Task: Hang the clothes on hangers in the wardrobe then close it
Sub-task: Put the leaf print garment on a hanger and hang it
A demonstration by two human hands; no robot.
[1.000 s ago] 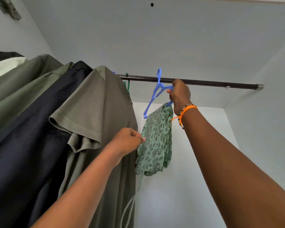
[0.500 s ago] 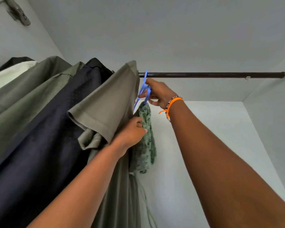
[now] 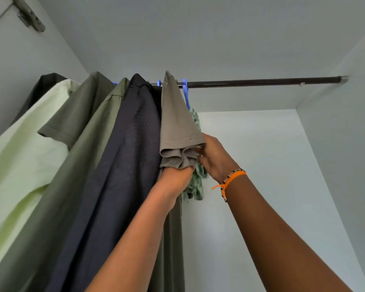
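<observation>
A dark rail (image 3: pixel 261 82) runs across the top of the white wardrobe. Several garments hang from it on the left, the nearest a grey-brown T-shirt (image 3: pixel 176 121). Behind that shirt a green leaf-print garment (image 3: pixel 195 186) hangs on a blue hanger (image 3: pixel 185 92) hooked over the rail. My left hand (image 3: pixel 176 180) grips the bunched sleeve of the grey-brown shirt from below. My right hand (image 3: pixel 214 157), with an orange wristband, holds the cloth where the sleeve and the green print garment meet; its fingertips are hidden.
Left of the grey-brown shirt hang a navy shirt (image 3: pixel 126 148), two olive shirts (image 3: pixel 82 114), a pale green shirt (image 3: pixel 25 148) and a black one (image 3: pixel 44 83). The rail's right half is bare. A metal hinge (image 3: pixel 29 15) sits on the left wall.
My right hand let go of the blue hanger and dropped to the cloth beside my left hand. The hanger with the green garment now hangs on the rail, tight against the grey-brown shirt.
</observation>
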